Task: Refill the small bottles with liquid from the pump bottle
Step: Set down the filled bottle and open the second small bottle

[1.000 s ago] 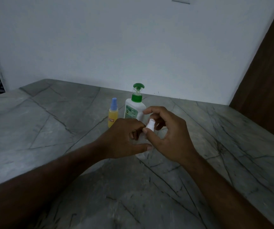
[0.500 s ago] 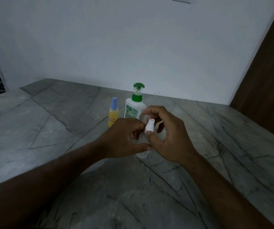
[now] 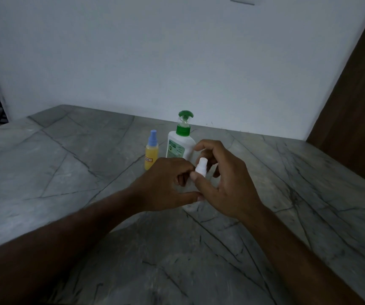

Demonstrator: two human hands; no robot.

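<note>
On the grey veined stone counter our things stand in a loose cluster toward the far wall, and between the earlier frames and now hardly anything has shifted. Largest is the white pump bottle with the green pump head, upright and untouched at the back. Just beside it, on its left, stands the small yellow spray bottle with the pale blue cap, also upright and capped. In front of these our left hand curls round the clear body of a second small bottle, which is mostly hidden, and our right hand pinches its white spray cap between thumb and fingers. Over the last second the fingers have shifted slightly round the cap while the bottle has stayed where it was, so we judge that we are twisting the cap loose. Whether it has come free we cannot tell. No refilling has begun, and both small bottles remain to be filled.
</note>
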